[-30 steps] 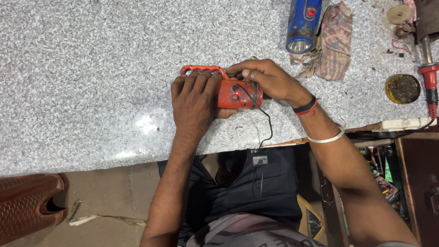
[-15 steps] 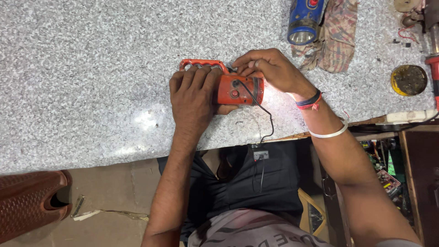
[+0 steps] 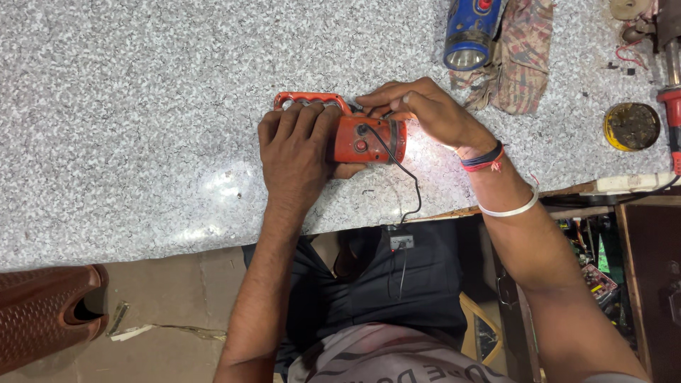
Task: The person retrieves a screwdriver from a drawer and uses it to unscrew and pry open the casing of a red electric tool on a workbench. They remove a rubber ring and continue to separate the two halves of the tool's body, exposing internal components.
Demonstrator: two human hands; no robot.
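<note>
Near edge, lower left: brown chair back [image 3: 42, 312] over a tiled floor, with a scrap of paper beside it.

Near centre: person's lap in dark trousers; a small black adapter [image 3: 401, 241] hangs there, and its thin black wire [image 3: 404, 174] runs up over the edge of the surface [image 3: 128, 106], a speckled grey stone slab.

Middle, on the surface: orange torch [image 3: 358, 138], lying on its side, handle [image 3: 308, 99] on the far side, lens end to the right. Two round buttons show on its near face. A bright glow falls on the stone just right of the lens end; judged from that, the lamp is lit with the wire attached.

Left hand [image 3: 301, 152]: laid flat over the torch body, fingers curled across it to the handle, pressing it down.

Right hand [image 3: 425, 110]: at the far right end of the torch, fingertips pinched together on its top edge; what they pinch is hidden.

State of work, as judged: casing looks closed, wire joined, light on; fingers at work at the lens end, so the job is not finished.

Right, beyond the surface edge: shelf of mixed parts, too cluttered to sort.

Far right: round yellow tin [image 3: 631, 126]; red-handled tool [image 3: 672, 106].

Far centre-right: blue torch [image 3: 469, 32] on a checked rag [image 3: 521, 60].
</note>
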